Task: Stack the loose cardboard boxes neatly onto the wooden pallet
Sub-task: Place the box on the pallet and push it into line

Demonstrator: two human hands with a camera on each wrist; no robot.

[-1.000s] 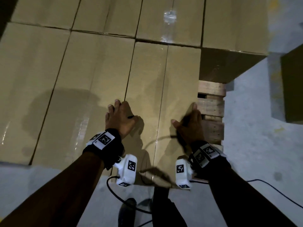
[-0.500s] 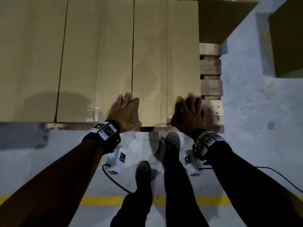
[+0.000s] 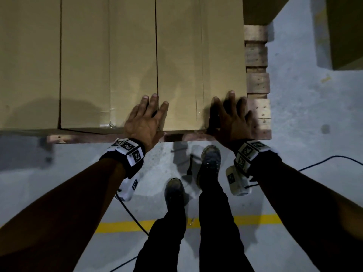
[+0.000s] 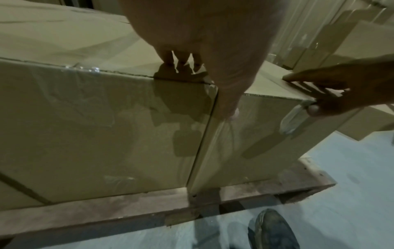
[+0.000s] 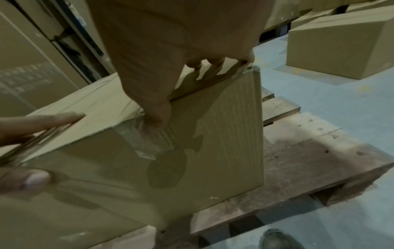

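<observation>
Hands lie flat on the near end of the rightmost cardboard box, which sits on the wooden pallet, long axis running away from the person. Left hand spreads straight fingers over the box's left top edge, thumb down its front face; right hand does likewise at its right corner. Neighbouring boxes lie parallel, touching its left side.

We're in a warehouse: a bare concrete floor with a painted yellow line across it. Sealed cardboard boxes sit packed on a wooden pallet, more cartons standing around.
</observation>
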